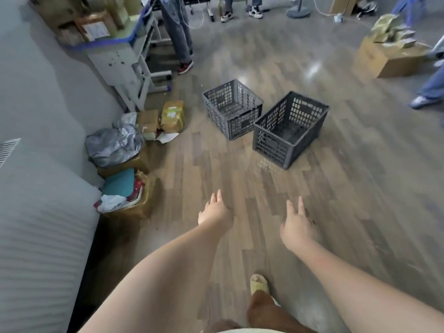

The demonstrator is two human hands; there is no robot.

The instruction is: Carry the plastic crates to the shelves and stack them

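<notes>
While both arms reach forward, the left hand (214,211) and right hand (298,225) hang empty with fingers loosely spread, probably readying a two-sided lift. Well ahead on the wooden floor (336,188), the nearer crate (289,131) and farther crate (232,109) sit upright, just beside each other.

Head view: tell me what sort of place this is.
Probably a storeroom or packing workspace. Two empty grey plastic crates sit on a wood-pattern floor, wrapped parcels and open cardboard boxes lie about, and a metal rack stands by the wall.
</notes>
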